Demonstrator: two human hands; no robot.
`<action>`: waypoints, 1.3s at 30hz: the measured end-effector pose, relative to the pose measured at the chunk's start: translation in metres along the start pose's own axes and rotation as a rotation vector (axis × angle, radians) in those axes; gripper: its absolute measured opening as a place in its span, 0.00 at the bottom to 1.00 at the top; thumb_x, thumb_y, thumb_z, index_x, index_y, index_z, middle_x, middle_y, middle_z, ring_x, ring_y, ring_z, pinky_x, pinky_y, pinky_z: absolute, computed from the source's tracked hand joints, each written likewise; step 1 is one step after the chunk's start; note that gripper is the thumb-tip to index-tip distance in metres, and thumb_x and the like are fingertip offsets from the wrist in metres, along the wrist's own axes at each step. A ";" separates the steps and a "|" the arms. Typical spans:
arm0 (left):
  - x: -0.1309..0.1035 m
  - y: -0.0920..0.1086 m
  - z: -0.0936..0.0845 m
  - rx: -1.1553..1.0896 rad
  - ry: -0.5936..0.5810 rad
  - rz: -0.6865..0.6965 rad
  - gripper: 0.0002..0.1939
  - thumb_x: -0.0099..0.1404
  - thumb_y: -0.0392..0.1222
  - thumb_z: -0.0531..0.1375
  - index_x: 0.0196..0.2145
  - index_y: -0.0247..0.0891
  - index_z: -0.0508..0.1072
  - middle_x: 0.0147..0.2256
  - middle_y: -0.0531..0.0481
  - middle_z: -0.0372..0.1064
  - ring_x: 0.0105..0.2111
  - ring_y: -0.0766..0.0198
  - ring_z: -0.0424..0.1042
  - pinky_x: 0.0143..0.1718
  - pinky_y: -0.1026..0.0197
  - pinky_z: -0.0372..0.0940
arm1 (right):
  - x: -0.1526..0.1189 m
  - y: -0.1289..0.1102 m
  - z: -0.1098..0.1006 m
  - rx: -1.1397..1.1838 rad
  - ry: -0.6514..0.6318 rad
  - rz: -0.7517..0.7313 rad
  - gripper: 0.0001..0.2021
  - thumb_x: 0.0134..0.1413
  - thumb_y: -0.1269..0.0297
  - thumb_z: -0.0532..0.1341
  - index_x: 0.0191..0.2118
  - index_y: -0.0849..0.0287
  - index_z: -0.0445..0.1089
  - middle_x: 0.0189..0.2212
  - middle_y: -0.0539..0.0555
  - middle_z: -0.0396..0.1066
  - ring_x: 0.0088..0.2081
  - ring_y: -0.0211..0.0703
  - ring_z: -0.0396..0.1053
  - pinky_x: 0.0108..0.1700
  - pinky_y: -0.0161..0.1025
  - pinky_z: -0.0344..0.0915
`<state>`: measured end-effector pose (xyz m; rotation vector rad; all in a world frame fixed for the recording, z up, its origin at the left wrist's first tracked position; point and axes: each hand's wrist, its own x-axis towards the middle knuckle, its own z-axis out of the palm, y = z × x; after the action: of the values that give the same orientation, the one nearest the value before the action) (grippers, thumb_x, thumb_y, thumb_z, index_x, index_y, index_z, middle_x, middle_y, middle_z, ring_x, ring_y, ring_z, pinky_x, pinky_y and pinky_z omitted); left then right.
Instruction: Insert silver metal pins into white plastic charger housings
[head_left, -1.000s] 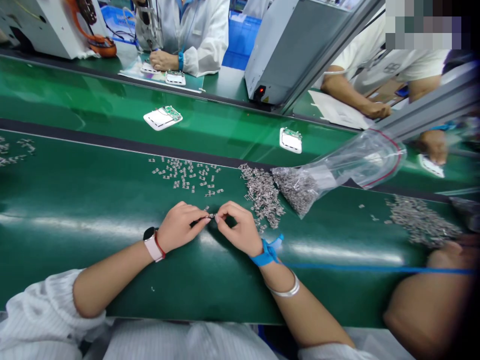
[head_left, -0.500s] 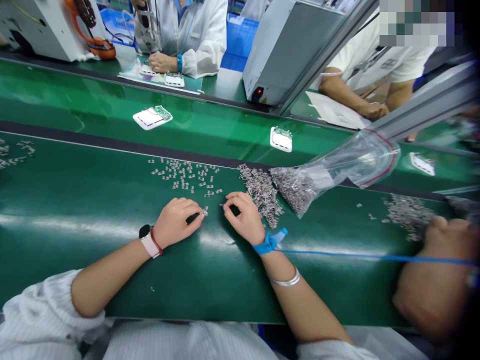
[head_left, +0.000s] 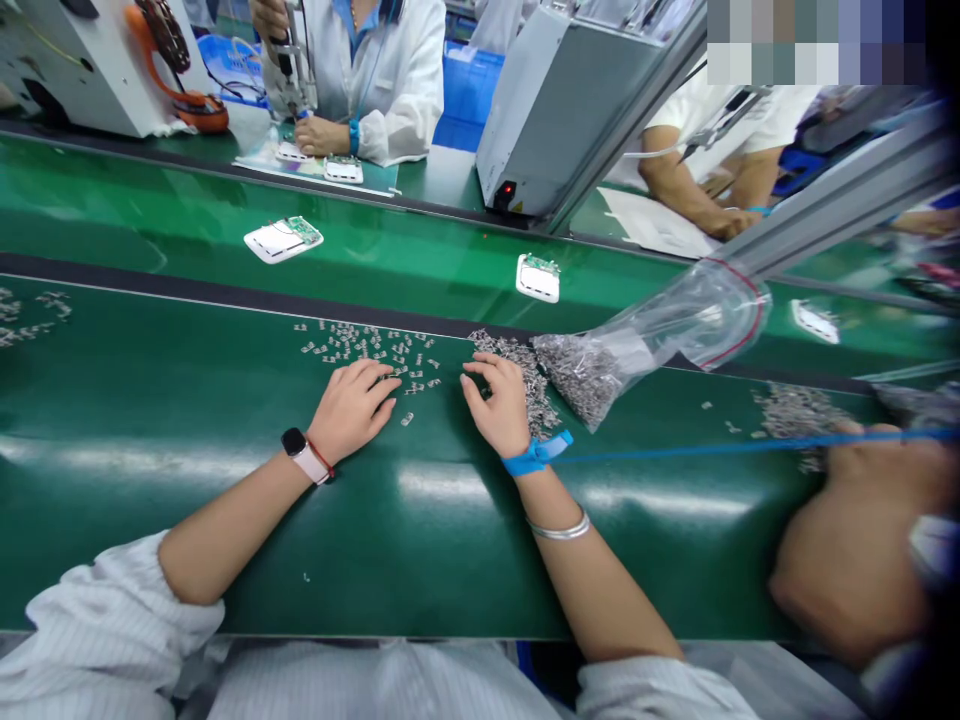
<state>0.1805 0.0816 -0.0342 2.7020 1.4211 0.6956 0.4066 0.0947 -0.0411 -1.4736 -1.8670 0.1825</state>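
Note:
My left hand (head_left: 351,408) hovers at the near side of a spread of small metal pieces (head_left: 352,340), its fingers parted and nothing seen in them. One single metal piece (head_left: 406,419) lies on the green table just right of its thumb. My right hand (head_left: 499,400) is at the left edge of a dense heap of tiny metal parts (head_left: 541,400), partly covering it. Its thumb and forefinger stand apart, with no part visible between them. Beyond the heap lies a clear zip bag (head_left: 581,375) full of the same sort of parts.
A green conveyor belt (head_left: 420,265) carries white casings (head_left: 283,240) with circuit boards behind a dark rail. At right, another person's arm (head_left: 855,550) reaches to a second heap (head_left: 799,410). A blue cord (head_left: 690,452) runs from my right wristband. Two people work across the belt.
My left hand has let go of a small metal piece, now on the table, and moved up toward the spread. My right hand has opened and shifted away toward the heap.

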 end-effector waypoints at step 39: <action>-0.019 0.024 -0.005 -0.031 -0.184 0.119 0.19 0.67 0.47 0.48 0.49 0.33 0.67 0.51 0.41 0.64 0.52 0.51 0.60 0.49 0.50 0.56 | -0.004 0.016 -0.036 -0.390 -0.234 0.013 0.10 0.54 0.63 0.56 0.39 0.60 0.69 0.35 0.57 0.70 0.41 0.51 0.61 0.42 0.47 0.55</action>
<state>0.1881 0.0515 -0.0321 2.7610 1.2075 0.4537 0.4417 0.0847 -0.0259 -1.7879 -2.1711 -0.0064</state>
